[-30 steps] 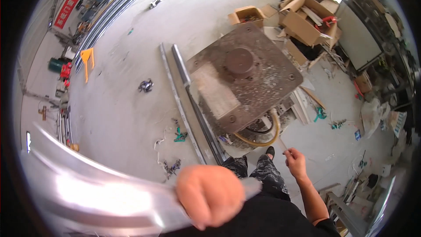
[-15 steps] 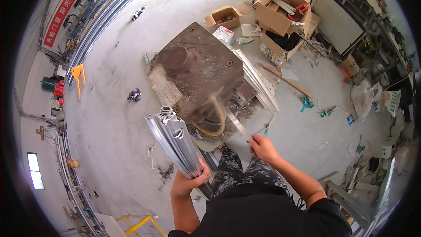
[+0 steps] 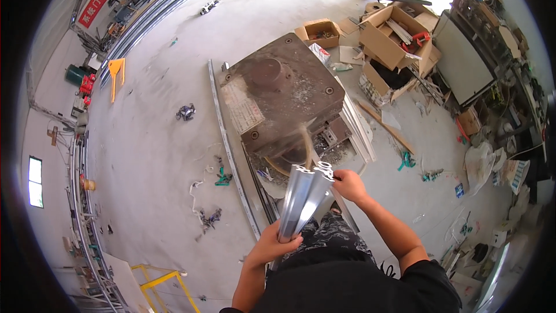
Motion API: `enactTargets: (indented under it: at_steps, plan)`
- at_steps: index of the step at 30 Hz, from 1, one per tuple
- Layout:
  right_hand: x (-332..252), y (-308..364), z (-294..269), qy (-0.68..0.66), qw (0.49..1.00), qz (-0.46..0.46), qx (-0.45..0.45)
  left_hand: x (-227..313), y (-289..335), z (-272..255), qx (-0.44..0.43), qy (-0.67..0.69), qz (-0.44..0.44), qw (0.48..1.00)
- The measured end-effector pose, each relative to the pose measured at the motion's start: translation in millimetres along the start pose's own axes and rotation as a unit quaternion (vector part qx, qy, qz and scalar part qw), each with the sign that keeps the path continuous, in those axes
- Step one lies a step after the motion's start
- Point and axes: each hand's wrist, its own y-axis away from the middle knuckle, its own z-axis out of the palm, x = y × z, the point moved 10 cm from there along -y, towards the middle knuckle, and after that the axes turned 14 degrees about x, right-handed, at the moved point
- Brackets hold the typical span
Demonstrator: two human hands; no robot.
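My left hand (image 3: 274, 244) is wrapped round a bundle of silvery aluminium profiles (image 3: 296, 204), which tilts upward with its hollow cut ends toward the machine. My right hand (image 3: 349, 185) is closed close beside those ends, on a flat metal bar (image 3: 315, 157) that reaches back to the machine; the bundle hides most of this bar. Ahead stands a brown, heavy metal machine (image 3: 278, 90) with a round boss on top, a paper label (image 3: 242, 107) and a yellowish hose (image 3: 307, 145).
A long metal profile (image 3: 227, 145) runs along the machine's left side. White strips (image 3: 358, 130) and a wooden stick (image 3: 389, 129) lie to its right. Cardboard boxes (image 3: 383, 37) are piled behind. A yellow frame (image 3: 165, 281) stands at lower left; scraps litter the floor.
The bundle in my left hand has swung rightward, its ends now close to my right hand. The long profile beside the machine has come into sight. The view has shifted slightly.
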Motion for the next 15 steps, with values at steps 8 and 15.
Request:
enactTargets:
  at_steps: [8, 15]
  plan:
    - [-2, -18, -1, 0.007, 1.000, -0.006, 0.010, 6, -8, -16, 0.007, -0.003, 0.018, 1.000]
    - [13, 90, -38, -0.091, 0.970, 0.148, -0.170, 18, -17, -62, 0.030, 0.061, 0.013, 0.998]
